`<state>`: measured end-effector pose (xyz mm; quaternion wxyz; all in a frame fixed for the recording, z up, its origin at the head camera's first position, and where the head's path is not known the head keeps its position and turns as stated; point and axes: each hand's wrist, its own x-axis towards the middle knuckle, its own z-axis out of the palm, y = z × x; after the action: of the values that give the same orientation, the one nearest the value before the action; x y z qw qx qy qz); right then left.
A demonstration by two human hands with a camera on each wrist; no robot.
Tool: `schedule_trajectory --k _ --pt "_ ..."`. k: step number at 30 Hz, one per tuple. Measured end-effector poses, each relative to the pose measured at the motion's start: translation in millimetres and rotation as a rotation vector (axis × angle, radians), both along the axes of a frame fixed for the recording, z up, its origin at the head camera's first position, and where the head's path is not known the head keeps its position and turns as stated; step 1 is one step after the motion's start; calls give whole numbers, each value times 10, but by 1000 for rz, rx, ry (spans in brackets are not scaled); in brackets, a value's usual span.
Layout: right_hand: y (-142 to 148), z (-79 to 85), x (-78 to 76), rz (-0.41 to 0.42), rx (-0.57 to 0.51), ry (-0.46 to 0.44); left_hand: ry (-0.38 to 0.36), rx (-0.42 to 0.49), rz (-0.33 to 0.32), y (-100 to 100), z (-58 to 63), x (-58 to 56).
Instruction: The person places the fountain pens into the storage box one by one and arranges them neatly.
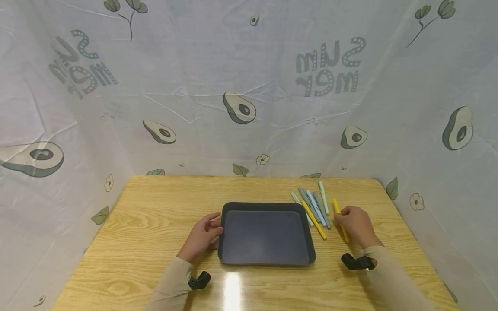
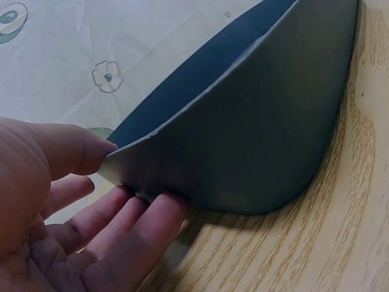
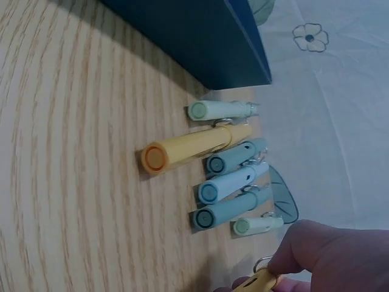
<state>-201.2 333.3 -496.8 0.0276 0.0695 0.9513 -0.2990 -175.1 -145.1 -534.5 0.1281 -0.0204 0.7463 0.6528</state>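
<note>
A dark grey rectangular tray with raised walls lies on the table, its inside bare. At its left side, my left hand grips the wall, thumb on the rim and fingertips against the outside. My right hand pinches a yellow pen to the right of the tray; in the right wrist view only part of this pen shows, near its wire clip. Beside it lie another yellow pen, a light blue pen, and several grey-blue and pale green ones, loosely side by side.
The light wood table reaches back to a white curtain printed with avocados and leaves. Loose pens lie close by the tray's right wall. A wrist camera is strapped to the left wrist, another to the right.
</note>
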Motion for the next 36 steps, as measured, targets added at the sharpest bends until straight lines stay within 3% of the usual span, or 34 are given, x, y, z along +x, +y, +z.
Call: schedule_trajectory --k 5,12,30,36 --pt "36 36 27 -23 -24 8 3 17 -20 8 22 16" --pt "22 103 95 -50 -44 68 0 -14 4 11 33 29" --pt "-203 210 277 -44 -122 177 -13 -21 19 57 2 3" --pt "-292 242 319 -25 -178 171 -13 -30 25 55 -2 5"
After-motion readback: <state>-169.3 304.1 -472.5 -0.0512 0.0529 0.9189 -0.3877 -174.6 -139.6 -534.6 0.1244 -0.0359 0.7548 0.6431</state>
